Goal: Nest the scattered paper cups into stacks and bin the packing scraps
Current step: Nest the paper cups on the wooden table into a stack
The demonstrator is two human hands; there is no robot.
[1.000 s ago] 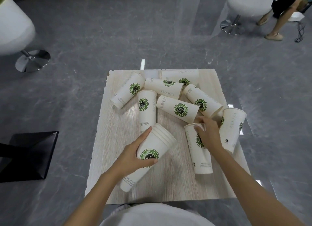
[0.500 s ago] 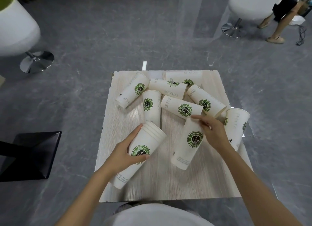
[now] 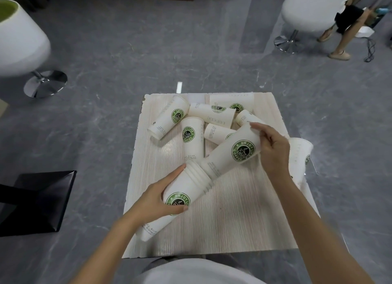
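Now tapered paper cup (image 3: 231,156) meets ribbed stack (image 3: 182,196).

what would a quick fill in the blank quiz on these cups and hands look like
The left hand grips a ____ of nested cups.
The right hand holds just ____ cup.
Its green logo reads ENJOY LIFE ____.
Other cups lie on their ____ on the table.
Missing words: stack, one, COFFEE, sides.

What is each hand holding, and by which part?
The left hand grips the stack of cups around its middle. The right hand holds a single cup by its rim end, base at the stack's mouth.
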